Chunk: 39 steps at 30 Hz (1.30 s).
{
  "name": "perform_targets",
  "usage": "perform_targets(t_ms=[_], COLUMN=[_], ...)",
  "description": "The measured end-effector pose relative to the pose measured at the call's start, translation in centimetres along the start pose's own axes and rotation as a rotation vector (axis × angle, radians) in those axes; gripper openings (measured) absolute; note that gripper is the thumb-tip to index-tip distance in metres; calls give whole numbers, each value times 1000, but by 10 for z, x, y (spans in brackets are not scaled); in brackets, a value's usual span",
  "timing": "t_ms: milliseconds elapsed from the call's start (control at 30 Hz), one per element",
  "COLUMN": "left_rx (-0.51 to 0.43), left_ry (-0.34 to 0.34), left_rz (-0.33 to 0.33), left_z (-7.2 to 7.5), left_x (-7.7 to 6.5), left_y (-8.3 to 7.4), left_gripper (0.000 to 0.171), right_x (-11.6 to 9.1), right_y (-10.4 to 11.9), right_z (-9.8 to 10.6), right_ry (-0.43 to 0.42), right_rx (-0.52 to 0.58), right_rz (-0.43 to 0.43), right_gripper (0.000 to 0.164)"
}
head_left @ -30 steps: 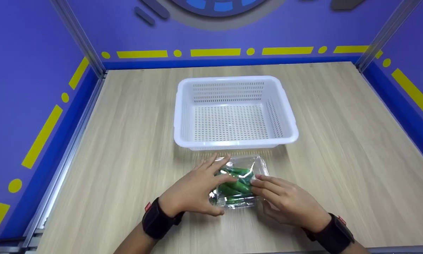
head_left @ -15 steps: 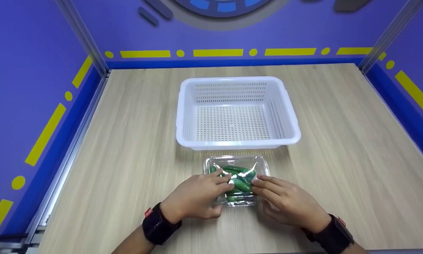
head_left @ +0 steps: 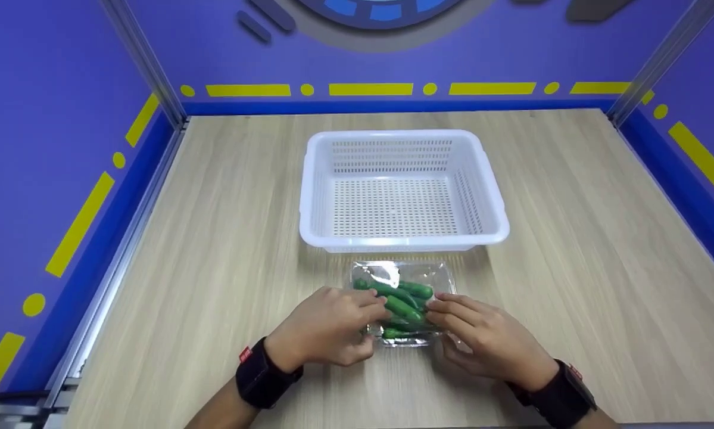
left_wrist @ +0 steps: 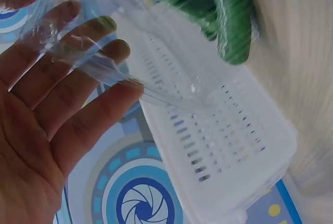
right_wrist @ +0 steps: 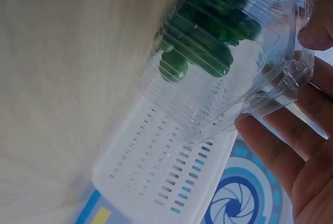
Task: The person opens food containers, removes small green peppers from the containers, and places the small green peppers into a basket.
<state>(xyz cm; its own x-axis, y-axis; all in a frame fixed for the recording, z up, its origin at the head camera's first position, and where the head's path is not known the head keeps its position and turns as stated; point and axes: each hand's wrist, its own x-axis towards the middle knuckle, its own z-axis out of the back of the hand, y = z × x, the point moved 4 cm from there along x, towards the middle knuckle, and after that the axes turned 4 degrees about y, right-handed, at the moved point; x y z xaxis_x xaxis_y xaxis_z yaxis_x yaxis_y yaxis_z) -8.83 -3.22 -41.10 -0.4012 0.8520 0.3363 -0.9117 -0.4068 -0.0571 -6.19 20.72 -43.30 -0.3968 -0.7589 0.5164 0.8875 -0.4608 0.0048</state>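
Note:
A clear plastic clamshell box (head_left: 437,273) lies in front of the white basket, with several green vegetables (head_left: 404,310) like small cucumbers inside. My left hand (head_left: 327,328) is at its left front, fingers bent over the lid and thumb low by the front edge. Opposite it, my right hand (head_left: 482,336) grips the right front corner, fingertips on top and thumb below. In the left wrist view, the left fingers (left_wrist: 78,99) lie along the clear lid edge. The right wrist view shows plastic between the right thumb (right_wrist: 315,31) and fingers (right_wrist: 276,140).
Just beyond the box stands a white perforated basket (head_left: 404,241) with nothing in it. The wooden tabletop (head_left: 225,226) is bordered by blue-purple panels (head_left: 249,56) at the back and sides. Each wrist wears a black band (head_left: 267,374).
My left hand has drawn back from the top of the lid, its spread fingers bending in toward the front edge. The lid's reflections have shifted; my right hand has stayed nearly still.

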Motion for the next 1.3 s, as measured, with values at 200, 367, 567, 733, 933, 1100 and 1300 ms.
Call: perform_targets(t_ms=[200,367,567,733,933,1100,1300], left_rx=[-40,-86,-135,-82,-26,-95,-107], left_ry=[-106,-192,-318,-540,-555,-43,188], left_rz=[12,20,45,102,17,-78,-83], left_z=[6,13,18,26,39,14,-17], left_x=[-6,-6,-7,-10,-14,-7,-8], left_y=[4,9,15,14,-6,-31,-41], left_gripper=[35,31,29,33,17,26,33], right_x=[4,11,18,25,34,38,38], right_y=[-1,-4,-6,-10,-13,-14,-15], right_z=[7,15,24,30,36,40,43], right_ry=[-29,-99,-180,-244,-268,-297,-320], right_rx=[14,35,33,28,20,24,15], right_rz=[-11,-22,-41,-66,-70,-76,-92], right_gripper=[43,33,27,26,25,24,23])
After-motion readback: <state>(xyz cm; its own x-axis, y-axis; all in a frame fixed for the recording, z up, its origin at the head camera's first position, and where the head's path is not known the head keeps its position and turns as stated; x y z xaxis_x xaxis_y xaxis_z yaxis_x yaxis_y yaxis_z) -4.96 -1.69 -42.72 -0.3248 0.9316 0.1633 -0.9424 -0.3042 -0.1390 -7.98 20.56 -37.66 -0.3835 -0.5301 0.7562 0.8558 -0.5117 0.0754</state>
